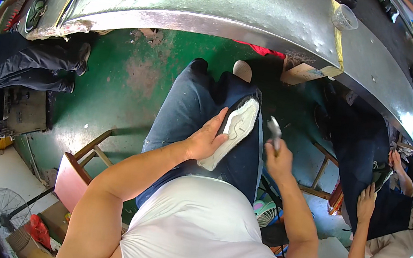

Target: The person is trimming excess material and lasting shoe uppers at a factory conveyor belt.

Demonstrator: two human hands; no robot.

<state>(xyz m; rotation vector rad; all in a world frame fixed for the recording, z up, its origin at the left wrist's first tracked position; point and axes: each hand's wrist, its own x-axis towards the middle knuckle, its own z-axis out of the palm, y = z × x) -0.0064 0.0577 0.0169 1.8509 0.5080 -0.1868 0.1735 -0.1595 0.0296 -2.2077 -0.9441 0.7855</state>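
A shoe rests bottom-up on my thighs, its pale underside facing me and a dark edge running along its side. My left hand grips it around the heel half, thumb on the underside and fingers along the dark side. To the right of the shoe, my right hand is closed around the handle of a hammer. The hammer's metal head is raised and apart from the shoe. Most of the handle is hidden in my fist.
A long metal-topped workbench curves across the front, with a clear plastic cup on it. A co-worker sits at the right, hands on a dark shoe; another person's legs are at the left. A pink stool and a small fan stand near me.
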